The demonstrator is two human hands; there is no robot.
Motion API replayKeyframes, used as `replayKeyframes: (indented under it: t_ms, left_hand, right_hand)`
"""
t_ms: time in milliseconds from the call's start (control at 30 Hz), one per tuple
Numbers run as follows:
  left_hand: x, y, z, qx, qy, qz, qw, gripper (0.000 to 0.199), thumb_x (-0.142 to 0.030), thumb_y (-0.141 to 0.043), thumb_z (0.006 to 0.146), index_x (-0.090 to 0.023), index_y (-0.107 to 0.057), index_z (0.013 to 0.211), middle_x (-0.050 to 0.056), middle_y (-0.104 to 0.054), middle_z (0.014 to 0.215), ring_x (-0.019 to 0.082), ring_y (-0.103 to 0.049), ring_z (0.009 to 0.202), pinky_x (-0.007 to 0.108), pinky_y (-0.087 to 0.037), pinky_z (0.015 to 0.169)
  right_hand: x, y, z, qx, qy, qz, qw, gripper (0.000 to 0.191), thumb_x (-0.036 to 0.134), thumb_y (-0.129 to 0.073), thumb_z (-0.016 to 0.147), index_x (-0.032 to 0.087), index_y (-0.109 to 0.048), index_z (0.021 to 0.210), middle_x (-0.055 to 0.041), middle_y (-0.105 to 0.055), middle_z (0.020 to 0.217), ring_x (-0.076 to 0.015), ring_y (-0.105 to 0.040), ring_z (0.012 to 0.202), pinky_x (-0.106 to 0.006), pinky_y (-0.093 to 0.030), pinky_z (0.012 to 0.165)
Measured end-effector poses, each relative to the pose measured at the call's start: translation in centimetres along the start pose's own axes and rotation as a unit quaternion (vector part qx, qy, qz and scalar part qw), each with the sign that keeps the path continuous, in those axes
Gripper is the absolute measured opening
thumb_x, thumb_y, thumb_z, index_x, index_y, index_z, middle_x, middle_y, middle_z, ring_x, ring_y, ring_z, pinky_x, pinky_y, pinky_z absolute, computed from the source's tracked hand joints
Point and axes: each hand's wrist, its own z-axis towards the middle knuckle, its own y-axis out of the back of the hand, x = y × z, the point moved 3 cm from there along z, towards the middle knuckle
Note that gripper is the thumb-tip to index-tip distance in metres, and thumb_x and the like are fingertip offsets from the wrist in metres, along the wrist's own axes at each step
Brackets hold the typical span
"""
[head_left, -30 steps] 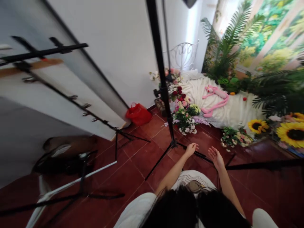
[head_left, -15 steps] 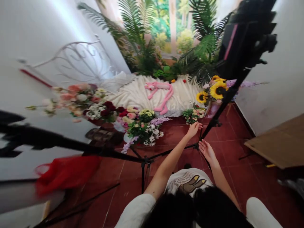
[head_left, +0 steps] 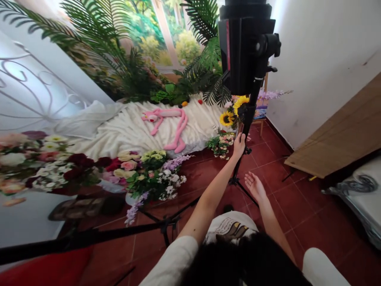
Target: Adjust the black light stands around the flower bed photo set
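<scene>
My left hand (head_left: 239, 146) is wrapped round the black pole of a light stand (head_left: 253, 93), below its large black lamp head (head_left: 242, 47). My right hand (head_left: 255, 186) is held lower, palm up with fingers apart, just right of the stand's legs, and holds nothing. Behind the stand are yellow sunflowers (head_left: 227, 118) and a small bunch of pink flowers (head_left: 220, 143). A pink plush toy (head_left: 170, 113) lies on the cream blanket (head_left: 125, 123) beyond my left arm.
Flower bunches (head_left: 154, 174) line the blanket's front. A second black stand (head_left: 119, 232) crosses the lower left, near red fabric (head_left: 47, 268). Palm leaves (head_left: 98, 35) rise behind. At the right are a brown board (head_left: 336, 135) and a wrapped white item (head_left: 366, 190).
My view has turned right. My left hand has reached the stand's pole and closed on it, where before it was beside the pole. My right hand stays open.
</scene>
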Motion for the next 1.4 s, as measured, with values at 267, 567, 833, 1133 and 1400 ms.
replayKeyframes:
  t_ms: [267, 567, 833, 1133, 1400]
  left_hand:
    - [0.4, 0.6, 0.2, 0.034, 0.003, 0.014, 0.999, 0.062, -0.078, -0.042, 0.086, -0.018, -0.059, 0.081, 0.002, -0.062, 0.070, 0.011, -0.056, 0.063, 0.025, -0.046, 0.064]
    - [-0.4, 0.7, 0.0, 0.034, -0.009, 0.020, 0.999, 0.062, -0.077, -0.043, 0.086, -0.018, -0.059, 0.080, 0.001, -0.061, 0.069, 0.011, -0.057, 0.066, 0.026, -0.046, 0.069]
    - [-0.6, 0.7, 0.0, 0.031, 0.008, 0.011, 0.999, 0.063, -0.079, -0.044, 0.084, -0.018, -0.059, 0.079, 0.001, -0.061, 0.070, 0.011, -0.056, 0.067, 0.025, -0.045, 0.071]
    - [-1.2, 0.5, 0.0, 0.011, 0.011, -0.021, 1.000, 0.059, -0.075, -0.051, 0.083, -0.018, -0.059, 0.077, -0.001, -0.058, 0.065, 0.009, -0.052, 0.061, 0.024, -0.043, 0.065]
    - [-0.8, 0.4, 0.0, -0.005, 0.024, -0.022, 0.999, 0.054, -0.070, -0.054, 0.086, -0.017, -0.059, 0.075, -0.002, -0.057, 0.064, 0.009, -0.051, 0.059, 0.024, -0.041, 0.061]
  right_hand:
    - [6.1, -6.3, 2.5, 0.119, -0.074, 0.045, 0.989, 0.023, 0.039, -0.056, 0.096, 0.020, -0.069, 0.096, -0.0031, -0.076, 0.085, -0.0121, -0.072, 0.073, -0.022, -0.058, 0.069]
    - [8.4, -8.9, 5.3, 0.168, -0.143, 0.090, 0.971, 0.040, 0.047, -0.053, 0.099, 0.022, -0.053, 0.068, 0.0019, -0.059, 0.059, -0.0104, -0.055, 0.053, -0.020, -0.047, 0.052]
    - [8.3, -9.9, 5.4, 0.157, -0.252, 0.244, 0.923, 0.046, 0.039, -0.054, 0.097, 0.025, -0.027, 0.063, 0.0094, -0.034, 0.045, -0.0071, -0.035, 0.039, -0.017, -0.031, 0.036]
    - [8.3, -11.5, 5.3, 0.080, -0.225, 0.342, 0.909, 0.048, 0.029, -0.050, 0.098, 0.026, -0.014, 0.066, 0.0115, -0.020, 0.047, -0.0065, -0.024, 0.037, -0.018, -0.023, 0.034]
    - [8.0, -10.5, 6.2, 0.125, -0.165, 0.231, 0.951, 0.054, 0.013, -0.062, 0.084, 0.025, -0.012, 0.068, 0.0124, -0.016, 0.052, -0.0044, -0.022, 0.040, -0.014, -0.021, 0.036]
